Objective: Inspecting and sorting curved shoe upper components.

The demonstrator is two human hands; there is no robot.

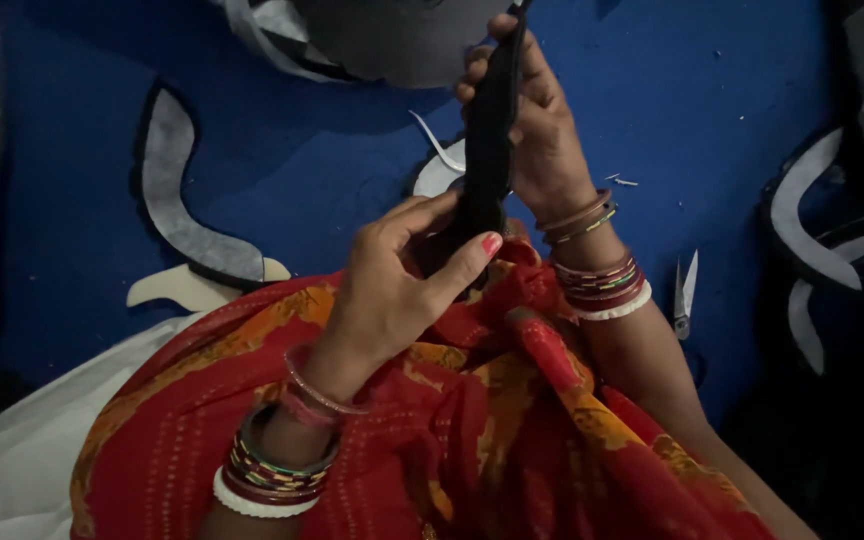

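Black strap (487, 140), one, pinched by both: left hand (392, 290) low, right hand (537, 120) high. One snips (685, 295) right of strap, blue floor (332, 170) open between.

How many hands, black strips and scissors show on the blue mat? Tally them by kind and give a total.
hands: 2, the left hand and the right hand
black strip, gripped by both hands: 1
scissors, small, lying on the mat: 1
Total: 4

Left hand (392, 290) held low, thumb extended, fingers curled in a closed grip. Right hand (532, 120) raised further out, fingers closed, wrist bent.
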